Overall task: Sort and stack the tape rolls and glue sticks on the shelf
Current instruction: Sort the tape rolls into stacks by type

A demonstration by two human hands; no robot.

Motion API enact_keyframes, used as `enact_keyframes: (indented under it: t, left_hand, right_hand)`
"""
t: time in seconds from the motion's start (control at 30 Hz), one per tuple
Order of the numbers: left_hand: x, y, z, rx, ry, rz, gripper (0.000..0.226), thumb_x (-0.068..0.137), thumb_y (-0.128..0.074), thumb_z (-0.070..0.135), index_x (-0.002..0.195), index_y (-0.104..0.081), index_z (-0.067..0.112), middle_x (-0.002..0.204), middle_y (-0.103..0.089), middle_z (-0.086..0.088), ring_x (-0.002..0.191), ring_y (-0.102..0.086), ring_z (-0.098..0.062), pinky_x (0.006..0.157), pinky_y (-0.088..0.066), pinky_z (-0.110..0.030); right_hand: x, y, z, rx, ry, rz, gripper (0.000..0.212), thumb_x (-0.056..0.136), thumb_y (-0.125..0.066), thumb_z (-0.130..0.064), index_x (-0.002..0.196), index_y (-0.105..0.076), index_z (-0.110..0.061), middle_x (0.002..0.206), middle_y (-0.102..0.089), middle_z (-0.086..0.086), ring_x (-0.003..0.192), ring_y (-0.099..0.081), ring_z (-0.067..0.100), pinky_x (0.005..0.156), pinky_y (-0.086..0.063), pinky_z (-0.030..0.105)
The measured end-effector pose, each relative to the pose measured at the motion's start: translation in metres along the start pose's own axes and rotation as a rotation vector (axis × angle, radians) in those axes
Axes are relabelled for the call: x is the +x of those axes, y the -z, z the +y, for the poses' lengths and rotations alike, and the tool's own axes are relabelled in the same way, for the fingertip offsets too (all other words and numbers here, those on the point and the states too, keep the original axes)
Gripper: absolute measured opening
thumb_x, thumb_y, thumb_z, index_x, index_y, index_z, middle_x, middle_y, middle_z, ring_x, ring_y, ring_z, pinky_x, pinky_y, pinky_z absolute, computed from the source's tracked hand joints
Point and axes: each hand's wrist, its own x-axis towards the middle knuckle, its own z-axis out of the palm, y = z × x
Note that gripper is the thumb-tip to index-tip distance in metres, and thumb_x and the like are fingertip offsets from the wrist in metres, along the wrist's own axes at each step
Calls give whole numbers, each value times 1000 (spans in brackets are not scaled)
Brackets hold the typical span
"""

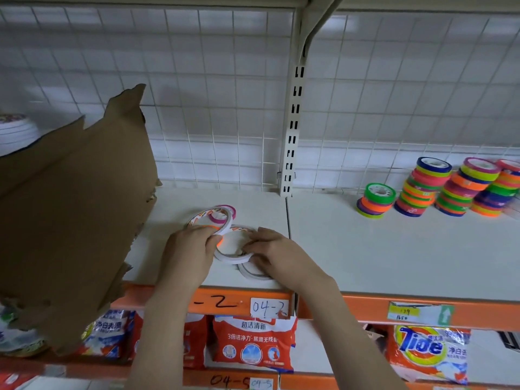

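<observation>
Left hand (pixel 189 246) gripped tilted white tape roll (pixel 209 220); right hand (pixel 271 249) pinched flat white roll (pixel 232 247). Best squared rims before stacking on shelf (pixel 394 257).

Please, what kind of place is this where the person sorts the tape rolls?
Most likely a shop or its stockroom. The metal shelf carries handwritten location labels and a price tag, stacks of coloured tape rolls stand on it, and detergent bags lie below.

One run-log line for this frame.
left hand: grips tilted white tape ring | right hand: holds flat white tape ring | stacked colourful tape rolls: untouched
</observation>
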Motion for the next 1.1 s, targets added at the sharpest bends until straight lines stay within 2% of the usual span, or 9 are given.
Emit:
enact_keyframes:
  t: [0.1, 0.17, 0.27, 0.33, 0.5, 0.63, 0.83, 0.97, 1.1]
  left_hand:
    - [6, -4, 7, 25, -3, 9, 31, 82, -44, 30, 68, -60, 7, 63, -60, -13, 63, -55, -36, 56, -44, -36]
    - [13, -11, 16, 46, -9, 19, 30, 81, -45, 28, 70, -63, 6, 67, -63, -15, 65, -59, -38, 57, -48, -38]
    - [26, -30, 39, 56, -23, 20, 31, 82, -48, 28, 75, -67, 5, 76, -67, -18, 72, -62, -38, 64, -52, -42]
    - [33, -47, 64, 33, -62, 4, 28, 85, -51, 25, 75, -67, 5, 73, -66, -17, 72, -62, -37, 64, -50, -42]
    - [35, -86, 136, -42, -185, -3, 46, 84, -34, 37, 74, -66, 5, 66, -63, -13, 64, -59, -34, 60, -50, -41]
    - [24, -104, 184, -16, -174, 37, 44, 83, -36, 34, 75, -68, 4, 67, -65, -14, 63, -62, -33, 58, -53, -43]
    - [0, -137, 243, -43, -110, 13, 45, 82, -38, 36, 80, -70, 5, 71, -67, -12, 68, -65, -31, 60, -54, -44]
    - [-1, -143, 263, -50, -115, -8, 45, 81, -39, 37, 82, -72, 7, 74, -68, -11, 69, -65, -32, 59, -55, -43]
    - [9, -144, 273, -51, -125, 0, 48, 82, -37, 40, 85, -72, 6, 75, -67, -13, 70, -63, -33, 60, -54, -44]
  right_hand:
    - [-5, 5, 7, 1, -3, 57, 31, 93, -49, -19, 121, -62, -21, 137, -50, -1, 128, -43, 18, 96, -44, 36]
    - [-17, 14, 19, -4, -44, 104, 29, 93, -49, -21, 120, -60, -19, 128, -55, 2, 119, -49, 21, 89, -46, 35]
    - [-45, 35, 49, -30, -130, 215, 21, 91, -52, -19, 109, -62, -13, 107, -61, 6, 105, -55, 27, 80, -48, 38]
    - [-68, 53, 71, -33, -202, 281, 21, 89, -54, -13, 108, -63, -11, 104, -63, 9, 100, -58, 29, 77, -49, 40]
    - [-126, 94, 125, -84, -327, 439, 21, 87, -54, -20, 99, -67, -9, 87, -67, 10, 83, -62, 33, 63, -47, 34]
    - [-163, 116, 162, -111, -346, 426, 24, 83, -54, -20, 99, -68, -10, 88, -69, 11, 82, -64, 33, 61, -49, 34]
    - [-209, 139, 202, -110, -328, 407, 34, 82, -49, -19, 110, -68, -12, 98, -70, 10, 92, -63, 31, 71, -51, 33]
    - [-228, 147, 218, -107, -315, 407, 32, 81, -53, -14, 110, -68, -16, 92, -69, 8, 87, -64, 30, 68, -44, 24]
    - [-231, 152, 228, -113, -307, 419, 31, 79, -59, -6, 107, -70, -14, 89, -69, 8, 84, -64, 30, 65, -45, 26]
